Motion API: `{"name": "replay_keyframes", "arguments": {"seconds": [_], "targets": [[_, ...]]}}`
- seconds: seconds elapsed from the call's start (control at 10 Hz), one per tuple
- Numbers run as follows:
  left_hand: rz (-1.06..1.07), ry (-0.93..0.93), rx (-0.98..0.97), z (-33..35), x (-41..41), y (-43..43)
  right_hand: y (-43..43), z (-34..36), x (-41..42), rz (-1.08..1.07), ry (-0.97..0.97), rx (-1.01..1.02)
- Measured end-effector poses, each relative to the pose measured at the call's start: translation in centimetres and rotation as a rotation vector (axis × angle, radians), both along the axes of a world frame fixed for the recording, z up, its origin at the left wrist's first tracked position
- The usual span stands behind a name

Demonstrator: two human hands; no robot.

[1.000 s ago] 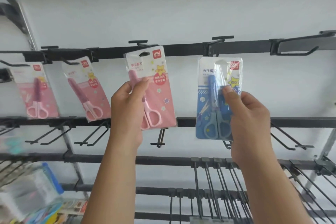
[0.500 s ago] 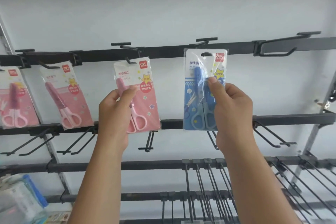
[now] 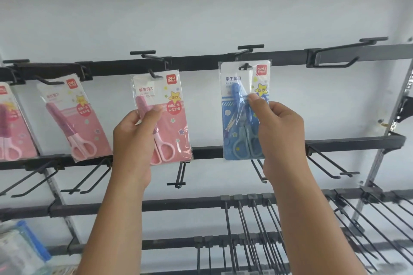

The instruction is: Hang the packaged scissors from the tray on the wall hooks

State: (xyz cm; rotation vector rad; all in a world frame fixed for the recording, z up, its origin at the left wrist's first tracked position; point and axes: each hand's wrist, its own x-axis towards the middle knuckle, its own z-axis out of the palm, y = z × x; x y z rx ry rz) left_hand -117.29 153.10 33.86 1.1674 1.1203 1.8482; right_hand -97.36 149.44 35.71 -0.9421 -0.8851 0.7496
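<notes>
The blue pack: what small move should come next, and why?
Probably push the blue pack back along its hook, then let go. The hook tip already shows through the hang hole, and the right hand grips the pack, so it seems threaded but not released.

Blue scissors pack (image 3: 237,114): glossy clear plastic over printed card. Hooks (image 3: 243,67), rails (image 3: 201,67): matt black metal.
</notes>
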Motion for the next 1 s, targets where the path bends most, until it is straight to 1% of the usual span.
{"name": "replay_keyframes", "arguments": {"seconds": [0.2, 0.4, 0.6, 0.8, 0.9, 1.0], "targets": [[-0.029, 0.008, 0.016, 0.0, 0.0, 0.0, 0.1, 0.0, 0.5, -0.030, -0.060, -0.022], [-0.015, 0.015, 0.035, -0.2, -0.2, 0.2, 0.7, 0.3, 1.4, -0.062, -0.223, -0.069], [-0.007, 0.015, 0.034, -0.3, -0.4, 0.6, 1.8, -1.0, 1.3, -0.090, -0.259, -0.090], [-0.031, 0.021, 0.021, -0.6, -0.4, 0.8, 2.8, -1.7, 1.3, -0.078, -0.258, -0.055], [-0.021, 0.014, -0.006, -1.1, -0.7, 0.9, 2.7, -2.1, 1.5, -0.096, -0.249, -0.044], [0.010, 0.014, -0.015, -1.8, -0.5, 0.2, 1.7, -2.6, 1.7, -0.152, -0.285, -0.044]]}}
